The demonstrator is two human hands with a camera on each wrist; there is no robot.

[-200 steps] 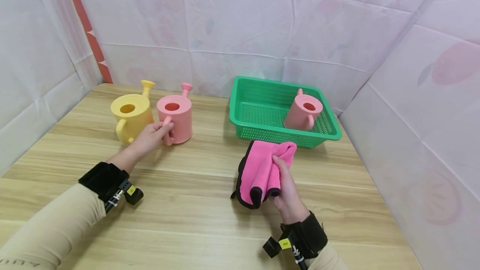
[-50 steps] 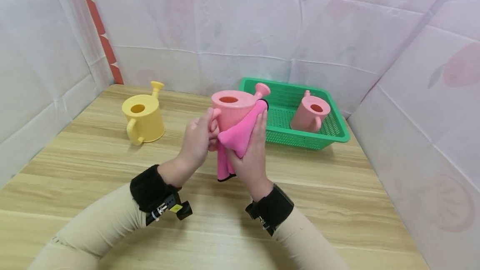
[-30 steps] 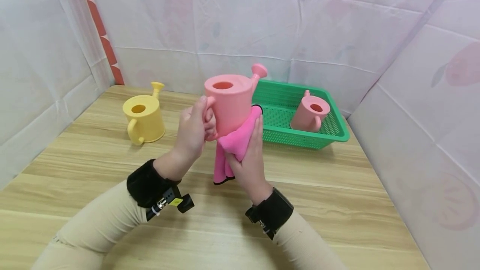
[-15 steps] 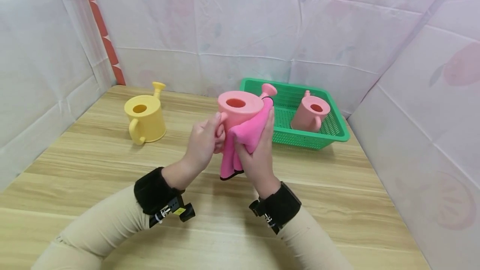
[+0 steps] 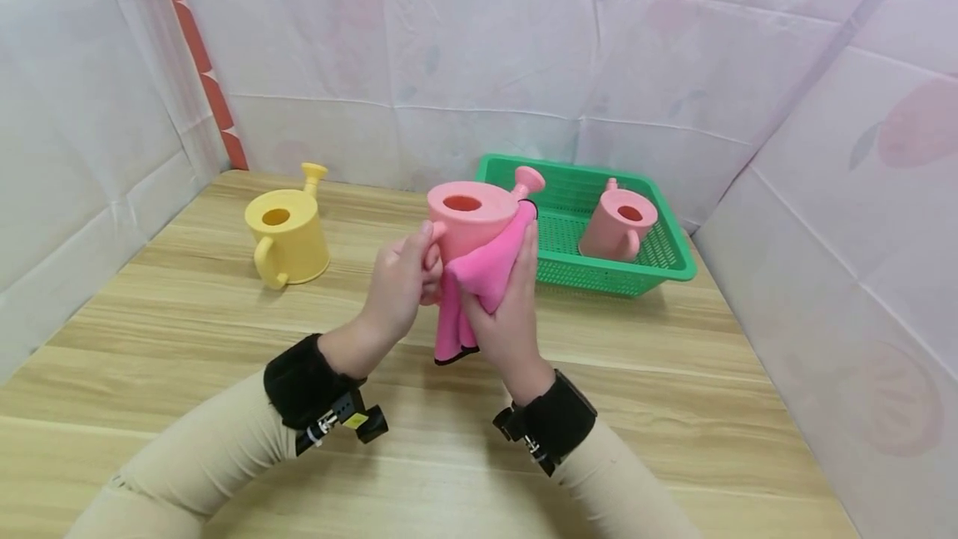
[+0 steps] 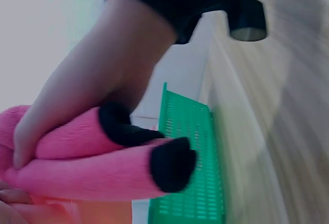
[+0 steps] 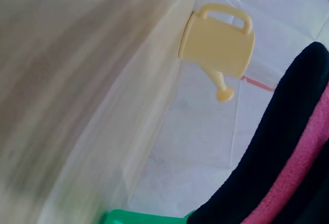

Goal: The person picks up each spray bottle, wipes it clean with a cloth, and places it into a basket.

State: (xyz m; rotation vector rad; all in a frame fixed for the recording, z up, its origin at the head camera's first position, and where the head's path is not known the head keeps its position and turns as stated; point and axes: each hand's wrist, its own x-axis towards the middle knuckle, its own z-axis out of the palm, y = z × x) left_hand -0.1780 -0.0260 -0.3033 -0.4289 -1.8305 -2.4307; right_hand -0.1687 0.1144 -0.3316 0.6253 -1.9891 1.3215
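A pink watering can (image 5: 467,227) is held up off the table in the head view. My left hand (image 5: 397,285) grips it by its handle. On its right side my right hand (image 5: 509,318) holds a bright pink cloth (image 5: 490,264) with black edging against the can's wall, the thumb at the near side of the cloth. Part of the cloth hangs down below the can. The left wrist view shows the folded cloth (image 6: 92,175) close up, with the right hand (image 6: 97,75) over it. The can's lower body is mostly covered by cloth and hands.
A yellow watering can (image 5: 288,235) stands on the wooden table (image 5: 359,472) at the left. Behind and right is a green basket (image 5: 599,277) with a second pink watering can (image 5: 617,227) in it. White sheeting (image 5: 479,48) encloses the back and sides.
Since the earliest frame, the left hand has lifted the pink can from the table beside the yellow one, and the cloth has come against it. Lately the can rose, then dropped and shifted slightly.
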